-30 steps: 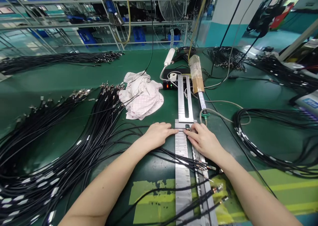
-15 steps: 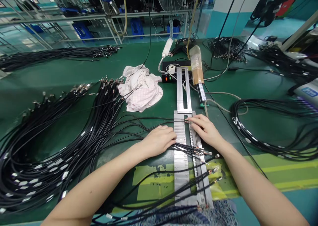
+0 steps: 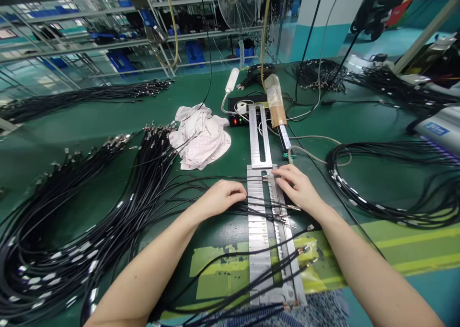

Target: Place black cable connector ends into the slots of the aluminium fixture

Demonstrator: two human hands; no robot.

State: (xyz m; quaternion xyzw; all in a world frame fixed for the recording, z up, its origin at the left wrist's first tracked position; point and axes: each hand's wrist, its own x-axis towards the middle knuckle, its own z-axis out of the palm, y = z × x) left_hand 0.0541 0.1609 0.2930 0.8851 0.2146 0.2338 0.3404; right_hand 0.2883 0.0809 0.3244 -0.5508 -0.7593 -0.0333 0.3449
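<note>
A slotted metal fixture [image 3: 258, 241] with a row of narrow grooves lies lengthwise in front of me. Beside its left edge my left hand [image 3: 223, 197] is closed in a pinch on a black cable [image 3: 266, 200] whose end crosses the fixture. More black cables with bare metal ends lie over the grooves below it. My right hand [image 3: 298, 186] rests at the fixture's right rail, fingers stretched out with the fingertips on the rail's top end. Just left of those fingertips, copper-coloured cable ends [image 3: 265, 178] sit over the slot.
Thick bundles of black cables [image 3: 89, 241] with white tags fill the left. A crumpled pale cloth [image 3: 203, 142] lies ahead, beside a black power box [image 3: 235, 120] with lit lamps. Coiled cables [image 3: 359, 197] lie right; a wrapped tool [image 3: 276, 102] stands behind the fixture.
My left hand has shifted slightly left, its fingers now pinched at the fixture's edge. The right fingertips have moved off the cable ends onto the rail. The camera view has tilted slightly.
</note>
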